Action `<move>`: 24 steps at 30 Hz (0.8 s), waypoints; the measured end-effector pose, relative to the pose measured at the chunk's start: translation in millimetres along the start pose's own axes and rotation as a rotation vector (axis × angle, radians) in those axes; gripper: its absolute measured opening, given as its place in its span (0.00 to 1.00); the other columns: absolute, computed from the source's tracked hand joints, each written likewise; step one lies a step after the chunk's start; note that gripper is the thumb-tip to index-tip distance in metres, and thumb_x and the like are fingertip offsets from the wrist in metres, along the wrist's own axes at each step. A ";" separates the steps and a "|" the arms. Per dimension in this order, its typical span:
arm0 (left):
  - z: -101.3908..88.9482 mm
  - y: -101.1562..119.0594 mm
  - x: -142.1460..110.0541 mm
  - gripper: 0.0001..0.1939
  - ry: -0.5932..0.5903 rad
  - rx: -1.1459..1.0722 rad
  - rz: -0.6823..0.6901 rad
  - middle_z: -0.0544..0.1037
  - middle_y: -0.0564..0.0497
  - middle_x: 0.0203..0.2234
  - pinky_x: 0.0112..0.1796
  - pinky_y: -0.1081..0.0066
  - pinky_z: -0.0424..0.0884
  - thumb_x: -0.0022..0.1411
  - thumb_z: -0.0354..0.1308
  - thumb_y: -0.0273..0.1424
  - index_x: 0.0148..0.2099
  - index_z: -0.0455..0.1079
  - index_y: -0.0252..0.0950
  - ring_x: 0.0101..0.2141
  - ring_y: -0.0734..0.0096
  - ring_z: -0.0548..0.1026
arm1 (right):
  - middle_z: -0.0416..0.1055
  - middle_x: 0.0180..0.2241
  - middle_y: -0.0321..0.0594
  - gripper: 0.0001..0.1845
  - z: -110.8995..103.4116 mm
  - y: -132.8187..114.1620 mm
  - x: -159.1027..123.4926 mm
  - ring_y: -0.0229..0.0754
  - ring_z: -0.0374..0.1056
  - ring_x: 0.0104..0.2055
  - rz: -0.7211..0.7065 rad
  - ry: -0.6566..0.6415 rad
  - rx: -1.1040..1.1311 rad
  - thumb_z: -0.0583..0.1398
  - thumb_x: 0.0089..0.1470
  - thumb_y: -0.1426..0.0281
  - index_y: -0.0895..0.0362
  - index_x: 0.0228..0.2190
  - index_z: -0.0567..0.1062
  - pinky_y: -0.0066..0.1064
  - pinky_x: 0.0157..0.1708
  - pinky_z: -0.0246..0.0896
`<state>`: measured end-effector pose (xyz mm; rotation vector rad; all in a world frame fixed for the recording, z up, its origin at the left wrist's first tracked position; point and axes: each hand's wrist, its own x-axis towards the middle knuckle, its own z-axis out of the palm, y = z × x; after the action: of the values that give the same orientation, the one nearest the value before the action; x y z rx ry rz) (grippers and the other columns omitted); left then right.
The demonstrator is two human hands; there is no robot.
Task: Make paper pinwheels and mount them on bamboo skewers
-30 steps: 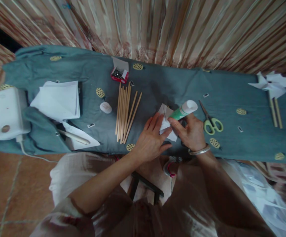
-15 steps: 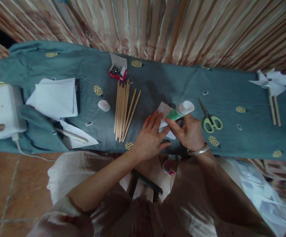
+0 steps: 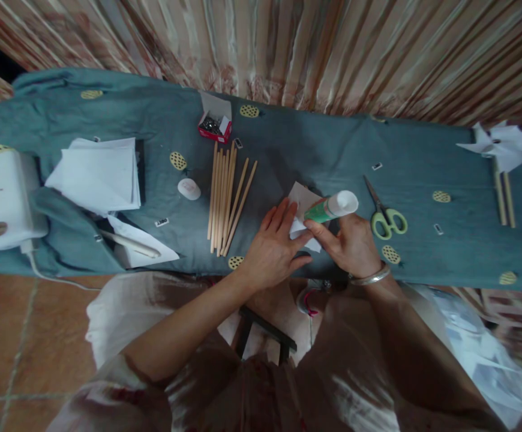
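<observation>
A small piece of white paper (image 3: 305, 195) lies on the cloth in front of me, partly hidden under my hands. My left hand (image 3: 272, 245) rests flat on its left side, fingers stretched out and holding nothing. My right hand (image 3: 354, 245), with a bracelet at the wrist, is closed around a green and white glue stick (image 3: 332, 206). The tube leans to the right, its lower end down at the paper. To the right of that hand are scissors (image 3: 389, 222) with light green handles. Several wooden sticks (image 3: 227, 201) lie left of my left hand.
A red box of small metal pieces (image 3: 215, 126) stands behind the sticks, near a white oval object (image 3: 189, 189). Stacked paper (image 3: 99, 174), a white pen (image 3: 130, 243) and a white corded device (image 3: 6, 201) are left. A paper pinwheel (image 3: 497, 147) lies far right.
My right hand and the glue stick have shifted slightly right, and the tube leans a little lower. My left hand stays on the paper. The view has moved slightly.
</observation>
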<state>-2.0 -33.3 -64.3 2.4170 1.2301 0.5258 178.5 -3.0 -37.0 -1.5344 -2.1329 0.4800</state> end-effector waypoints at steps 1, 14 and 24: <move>0.1 -0.1 0.0 0.26 0.000 0.001 0.000 0.52 0.37 0.68 0.62 0.41 0.53 0.62 0.59 0.44 0.60 0.66 0.40 0.68 0.40 0.46 | 0.73 0.29 0.45 0.23 -0.6 0.8 -0.6 0.50 0.71 0.34 -0.008 0.001 0.001 0.55 0.58 0.48 0.56 0.35 0.74 0.39 0.35 0.65; 0.0 -0.2 -0.5 0.29 -0.002 0.031 0.005 0.52 0.37 0.68 0.61 0.40 0.54 0.62 0.59 0.44 0.63 0.63 0.41 0.68 0.41 0.48 | 0.73 0.27 0.44 0.27 1.6 14.0 -1.7 0.45 0.68 0.27 -0.029 0.089 -0.068 0.55 0.58 0.46 0.59 0.32 0.75 0.35 0.28 0.61; -1.5 1.0 -0.1 0.30 -0.018 0.036 -0.003 0.54 0.35 0.67 0.61 0.41 0.54 0.63 0.59 0.45 0.63 0.64 0.40 0.67 0.39 0.48 | 0.72 0.26 0.42 0.28 5.3 13.1 2.9 0.43 0.66 0.25 -0.004 0.144 -0.076 0.54 0.58 0.45 0.59 0.34 0.74 0.34 0.27 0.60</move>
<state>-2.0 -33.7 -62.5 2.4444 1.2456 0.4836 185.1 3.8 -47.9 -1.5564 -2.0646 0.2811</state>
